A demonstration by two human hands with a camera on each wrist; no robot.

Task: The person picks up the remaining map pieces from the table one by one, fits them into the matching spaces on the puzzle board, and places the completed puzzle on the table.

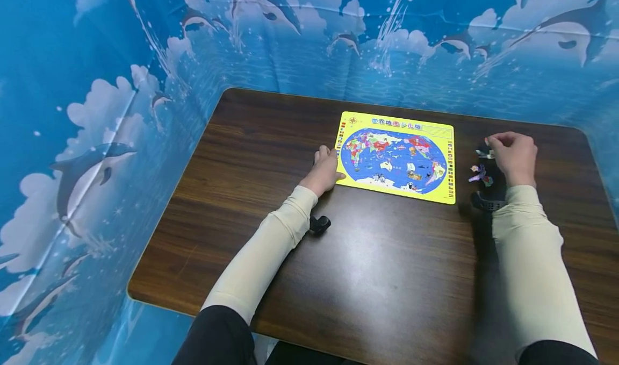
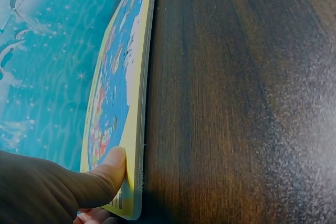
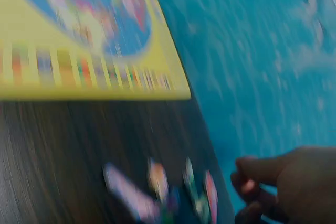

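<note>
A yellow-bordered world map puzzle board (image 1: 348,177) lies flat on the dark wooden table. My left hand (image 1: 323,171) grips its near left corner, the thumb (image 2: 113,169) pressed on the printed face and the other fingers at the side edge. To the right of the board lie several small colourful flat pieces, among them a purple one (image 1: 476,174) and a white and green one (image 1: 485,154). Just beyond them, my right hand (image 1: 518,155) is bent with thumb and fingertips close together. I cannot tell whether a small piece is between those fingertips.
The wooden table (image 1: 242,155) has rounded corners and extends to both sides of the board. A blue curtain (image 1: 300,58) printed with dolphins hangs along its far and left sides. Black wrist-worn devices (image 1: 319,224) hang below both wrists.
</note>
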